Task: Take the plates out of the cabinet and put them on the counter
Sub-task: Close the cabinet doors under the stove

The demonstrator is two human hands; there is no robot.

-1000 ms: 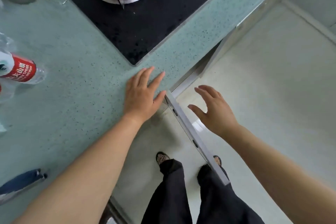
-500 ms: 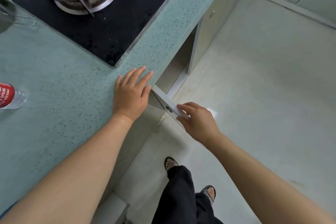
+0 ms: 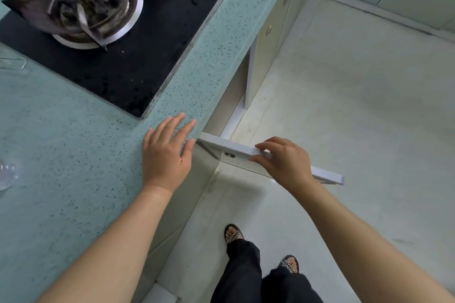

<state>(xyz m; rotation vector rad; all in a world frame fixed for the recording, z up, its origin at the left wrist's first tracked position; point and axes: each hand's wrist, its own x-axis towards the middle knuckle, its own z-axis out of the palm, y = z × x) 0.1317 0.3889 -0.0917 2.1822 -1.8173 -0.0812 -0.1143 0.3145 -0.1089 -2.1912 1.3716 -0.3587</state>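
My left hand (image 3: 167,155) lies flat, fingers spread, on the speckled teal counter (image 3: 73,155) near its front edge. My right hand (image 3: 283,162) grips the top edge of a white cabinet door (image 3: 234,150) that stands swung out from under the counter. Beyond the door the cabinet opening (image 3: 231,98) is dark, and its inside is hidden by the counter's overhang. No plates are in sight.
A black hob (image 3: 138,39) with a dirty burner (image 3: 93,5) is set into the counter at the back. Shut cabinet doors (image 3: 270,29) with round knobs continue to the right. Pale floor (image 3: 344,106) stretches right; my feet in sandals (image 3: 234,233) stand below.
My right hand has gone from hovering open to gripping the door's top edge, and the door has swung further out. The view has shifted right. My left hand stays flat on the counter.
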